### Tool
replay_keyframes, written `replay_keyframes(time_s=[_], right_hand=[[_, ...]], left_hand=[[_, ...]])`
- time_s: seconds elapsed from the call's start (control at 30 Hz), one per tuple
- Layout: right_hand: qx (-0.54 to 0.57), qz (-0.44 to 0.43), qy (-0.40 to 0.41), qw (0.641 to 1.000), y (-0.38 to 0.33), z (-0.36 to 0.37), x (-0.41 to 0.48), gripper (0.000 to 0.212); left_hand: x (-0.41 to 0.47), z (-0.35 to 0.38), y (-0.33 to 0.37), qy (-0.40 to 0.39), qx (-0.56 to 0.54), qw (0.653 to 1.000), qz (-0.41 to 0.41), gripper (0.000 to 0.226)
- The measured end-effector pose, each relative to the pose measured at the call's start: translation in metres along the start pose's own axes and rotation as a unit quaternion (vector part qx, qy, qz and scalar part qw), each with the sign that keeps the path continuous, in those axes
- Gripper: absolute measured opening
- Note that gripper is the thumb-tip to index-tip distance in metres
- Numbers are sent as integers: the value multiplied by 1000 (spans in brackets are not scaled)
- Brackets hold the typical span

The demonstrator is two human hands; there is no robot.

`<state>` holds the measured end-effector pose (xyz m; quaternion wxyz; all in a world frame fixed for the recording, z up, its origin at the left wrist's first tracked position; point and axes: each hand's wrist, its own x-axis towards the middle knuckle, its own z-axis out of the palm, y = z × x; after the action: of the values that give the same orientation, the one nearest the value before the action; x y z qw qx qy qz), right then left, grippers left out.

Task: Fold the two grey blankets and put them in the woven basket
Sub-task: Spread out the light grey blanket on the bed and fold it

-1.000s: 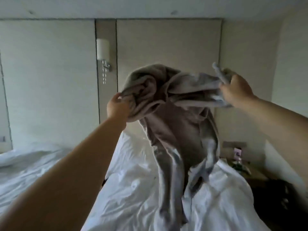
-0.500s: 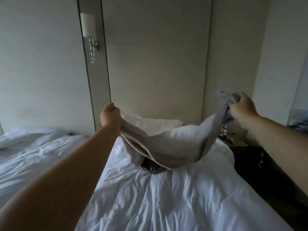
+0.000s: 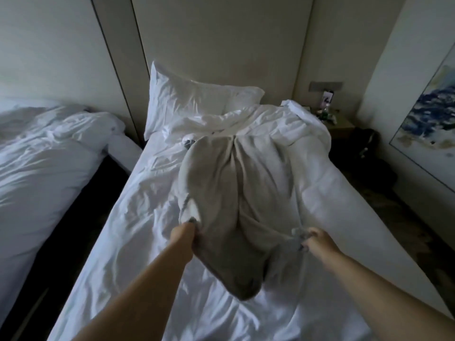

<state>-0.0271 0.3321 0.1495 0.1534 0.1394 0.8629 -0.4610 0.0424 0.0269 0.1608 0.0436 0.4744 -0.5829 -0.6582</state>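
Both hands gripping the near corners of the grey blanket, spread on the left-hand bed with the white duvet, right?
Not quite. The head view shows the left hand and right hand holding the soft grey blanket over the right-hand bed, the one with the white pillow.

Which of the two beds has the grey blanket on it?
The nearer bed, straight ahead, with the pillow at its head. The grey blanket lies spread along it, gripped by the left hand and right hand. The other bed, leftward, shows only white bedding.
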Motion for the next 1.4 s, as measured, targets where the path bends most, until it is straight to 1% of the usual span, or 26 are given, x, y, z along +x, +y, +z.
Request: replay_keyframes(time_s=[0.03,0.1,0.13,0.2,0.27,0.33,0.37,0.43,0.5,0.57,0.67,0.7,0.73,0.8,0.87,0.9,0.97,1.0,1.03,1.07,1.13,1.17,1.23,1.3,1.33,1.4], right_hand=[[13,20,5,1000,15,7,-8,5],[60,56,16,997,40,16,-22,10],[79,67,22,994,47,18,-29,13],[97,72,38,992,57,18,-40,25],[96,49,87,990,57,15,-50,25],[67,21,151,986,53,11,-55,19],[46,23,175,983,51,7,-56,23],[17,40,182,982,46,-5,-57,30],[27,39,148,988,44,-13,-55,32],[66,29,141,987,40,-17,-53,30],[159,24,141,977,29,-18,-53,20],[180,27,131,975,24,-20,-54,21],[206,20,114,972,18,-21,-55,25],[285,8,69,956,8,-22,-62,32],[353,18,28,935,1,-21,-71,30],[367,18,18,930,-1,-21,-72,30],[341,10,-5,940,0,-20,-71,42],[312,17,-17,950,0,-19,-71,51],[281,26,-26,959,2,-17,-69,55],[259,33,-27,965,2,-14,-71,48],[218,21,0,976,7,-9,-69,13],[202,4,12,979,10,-5,-67,12],[191,-19,-1,981,14,2,-65,42],[174,-30,-13,984,16,10,-64,59],[163,-27,-23,986,18,16,-65,62],[125,-19,-42,991,26,29,-66,52]], left_hand=[[-10,1,-15,-9,-14,1000,-26,9],[-24,2,-39,-41,-38,997,-62,22],[-31,2,-47,-58,-55,994,-77,24],[-41,7,-56,-89,-70,989,-100,11],[-49,9,-59,-94,-32,989,-107,15],[-56,7,-58,-67,23,995,-66,15],[-60,5,-55,-50,51,997,-24,16],[-66,1,-47,-28,66,995,69,19],[-72,-2,-40,1,38,990,135,25],[-79,-1,-34,11,-39,989,145,29],[-87,-2,-24,-42,-208,975,72,29],[-88,-3,-22,-62,-242,967,43,28],[-88,-4,-23,-78,-255,964,15,27],[-88,-5,-31,-97,-240,965,-39,20],[-88,-4,-47,-104,-206,969,-83,14],[-87,-5,-56,-104,-195,970,-100,14],[-87,-7,-71,-100,-181,970,-124,19],[-86,-8,-76,-95,-171,972,-132,22],[-85,-10,-80,-85,-158,974,-139,25],[-85,-12,-84,-75,-148,975,-145,27],[-82,-16,-89,-54,-145,976,-154,26],[-80,-17,-91,-45,-148,975,-157,25],[-76,-20,-96,-33,-145,976,-162,25],[-71,-22,-105,-29,-133,976,-170,26],[-68,-22,-112,-29,-124,976,-176,27],[-63,-23,-126,-30,-110,975,-190,29]])
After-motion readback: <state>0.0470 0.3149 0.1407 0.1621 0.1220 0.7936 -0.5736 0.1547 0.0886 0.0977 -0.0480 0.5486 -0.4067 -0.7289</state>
